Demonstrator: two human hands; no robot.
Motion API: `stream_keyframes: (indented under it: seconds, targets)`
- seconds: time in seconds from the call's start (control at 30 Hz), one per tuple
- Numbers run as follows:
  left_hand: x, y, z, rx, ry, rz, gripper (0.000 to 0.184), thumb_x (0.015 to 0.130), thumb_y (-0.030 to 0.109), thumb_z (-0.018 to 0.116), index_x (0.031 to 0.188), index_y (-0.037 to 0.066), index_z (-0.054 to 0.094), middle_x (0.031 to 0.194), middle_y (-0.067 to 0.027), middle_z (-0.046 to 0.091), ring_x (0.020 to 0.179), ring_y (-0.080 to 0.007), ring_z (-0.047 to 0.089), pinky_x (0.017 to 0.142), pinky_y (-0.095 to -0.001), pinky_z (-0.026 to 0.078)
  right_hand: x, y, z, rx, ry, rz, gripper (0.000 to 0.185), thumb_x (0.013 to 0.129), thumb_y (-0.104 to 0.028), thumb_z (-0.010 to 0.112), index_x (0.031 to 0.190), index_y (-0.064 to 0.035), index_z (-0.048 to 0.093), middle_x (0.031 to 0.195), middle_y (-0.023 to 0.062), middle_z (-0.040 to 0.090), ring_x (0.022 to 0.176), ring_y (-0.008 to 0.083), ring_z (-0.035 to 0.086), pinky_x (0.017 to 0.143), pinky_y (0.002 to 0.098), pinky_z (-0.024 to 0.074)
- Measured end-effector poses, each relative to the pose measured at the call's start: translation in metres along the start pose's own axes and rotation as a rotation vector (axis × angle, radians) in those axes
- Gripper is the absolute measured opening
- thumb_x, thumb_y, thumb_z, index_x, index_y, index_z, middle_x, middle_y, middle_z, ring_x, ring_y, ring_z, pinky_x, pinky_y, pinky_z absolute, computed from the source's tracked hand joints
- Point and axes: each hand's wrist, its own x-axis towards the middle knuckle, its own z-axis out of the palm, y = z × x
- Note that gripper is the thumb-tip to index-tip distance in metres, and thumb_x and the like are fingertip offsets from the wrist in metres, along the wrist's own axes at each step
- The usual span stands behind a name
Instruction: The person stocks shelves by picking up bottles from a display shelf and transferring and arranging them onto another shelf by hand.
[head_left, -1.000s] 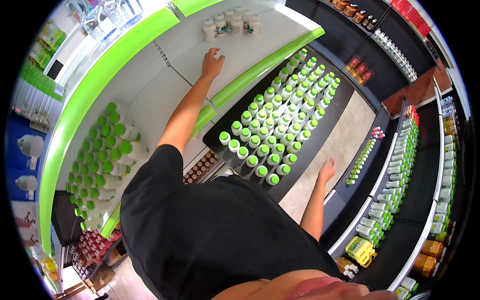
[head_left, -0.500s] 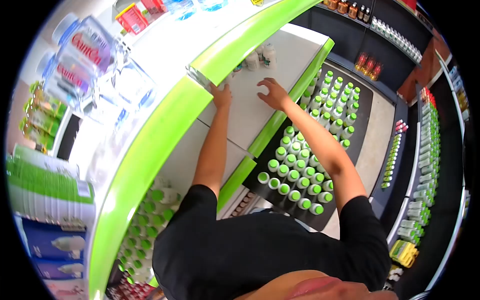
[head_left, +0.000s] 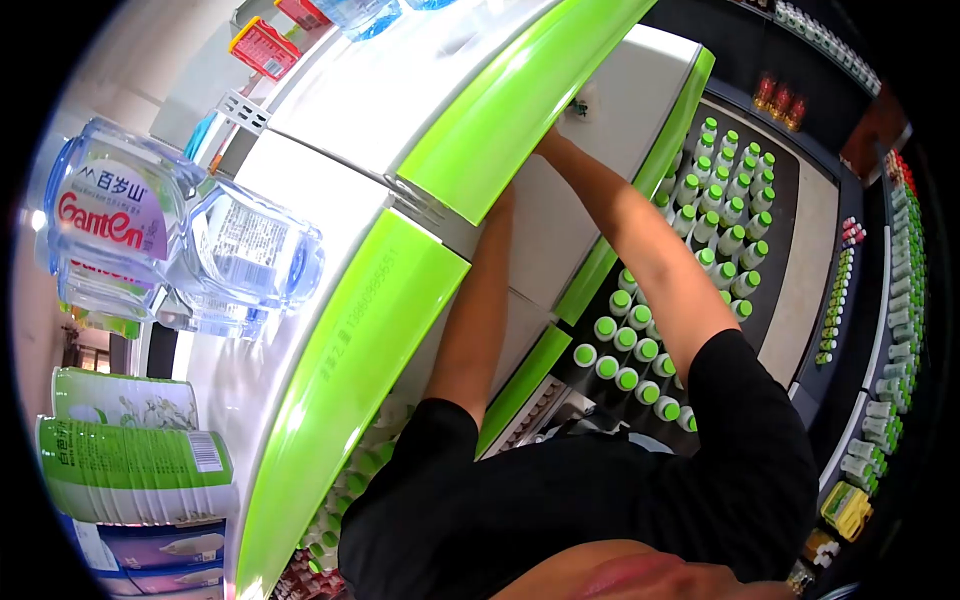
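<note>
Both forearms reach in under the upper shelf's green edge (head_left: 530, 110). My left forearm (head_left: 480, 310) disappears behind that edge, which hides the hand and its fingers. My right forearm (head_left: 640, 225) crosses over the lower green edge (head_left: 630, 215), and past the wrist the hand is covered by the upper shelf. A white bottle (head_left: 583, 104) with a small dark green print shows partly on the white lower shelf (head_left: 640, 75), just beyond my right wrist. What either hand holds or touches cannot be made out.
Rows of white bottles with green caps (head_left: 720, 200) stand on a black surface at the right. Large clear water bottles (head_left: 115, 205) and green-and-white packs (head_left: 130, 465) sit on the upper shelf at left. More green-capped bottles (head_left: 345, 490) are below. Dark shelving (head_left: 860, 400) lines the far right.
The view has moved closer to the shelf. My right arm swung in from the far right to the shelf, and both hands have gone deeper, out of sight under the upper edge.
</note>
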Motion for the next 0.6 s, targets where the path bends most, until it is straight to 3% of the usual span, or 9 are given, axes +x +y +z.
stream_keyframes:
  seconds: [0.13,0.4,0.53,0.6]
  targets:
    - [0.001,0.013,-0.001,0.039,-0.069,-0.117,0.058,0.079,0.012,0.07,0.132,-0.001,0.049,0.132,-0.0232,0.053,0.125,-0.0402,0.049,0.106,-0.0467,0.04,0.0,-0.022,-0.023,-0.023,-0.1,0.13,0.073,0.076,-0.054,0.075,0.14,-0.0257,0.053,0.153,0.0342,0.021,0.137,0.0494,0.036,0.108,0.0499,0.0397]
    - [0.0,-0.004,0.004,0.049,-0.096,-0.043,0.07,0.076,0.017,0.079,0.136,0.001,0.046,0.134,-0.0221,0.052,0.125,-0.0395,0.049,0.105,-0.0464,0.041,0.002,-0.045,-0.027,-0.035,-0.084,0.184,0.07,0.076,-0.054,0.074,0.136,-0.0211,0.059,0.149,0.0291,0.035,0.121,0.0466,0.055,0.103,0.0496,0.0451]
    - [0.0,0.013,0.001,-0.086,-0.107,0.123,0.077,0.071,0.02,0.085,0.135,0.002,0.046,0.137,-0.0218,0.05,0.126,-0.0389,0.049,0.103,-0.0463,0.042,-0.008,-0.02,-0.009,-0.083,-0.036,0.087,0.067,0.077,-0.058,0.071,0.131,-0.0191,0.063,0.151,0.0232,0.035,0.117,0.0442,0.058,0.099,0.049,0.0477]
    - [-0.001,0.019,-0.002,-0.023,-0.175,0.041,0.071,0.074,0.024,0.082,0.134,0.006,0.047,0.132,-0.0209,0.055,0.122,-0.0392,0.053,0.099,-0.0472,0.045,-0.018,-0.017,-0.009,-0.091,0.015,0.008,0.067,0.077,-0.06,0.069,0.13,-0.0185,0.065,0.152,0.021,0.034,0.117,0.0423,0.059,0.098,0.0483,0.0486]
